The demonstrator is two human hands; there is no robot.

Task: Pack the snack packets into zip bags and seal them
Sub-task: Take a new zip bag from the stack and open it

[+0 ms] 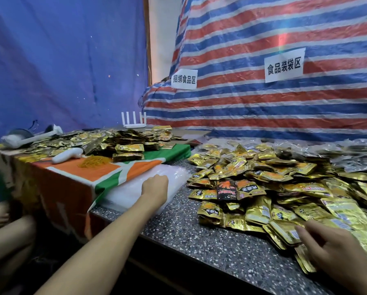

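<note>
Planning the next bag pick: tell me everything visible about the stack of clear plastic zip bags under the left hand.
The stack of clear plastic zip bags is a flat, milky-translucent pile on the speckled grey counter, left of the gold snack packets. Its left edge meets the orange, green and white cloth. The left hand rests on top, fingers hidden.

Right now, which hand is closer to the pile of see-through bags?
Left. The left hand rests on the zip bags; the right hand is away on the gold snack packets.
</note>
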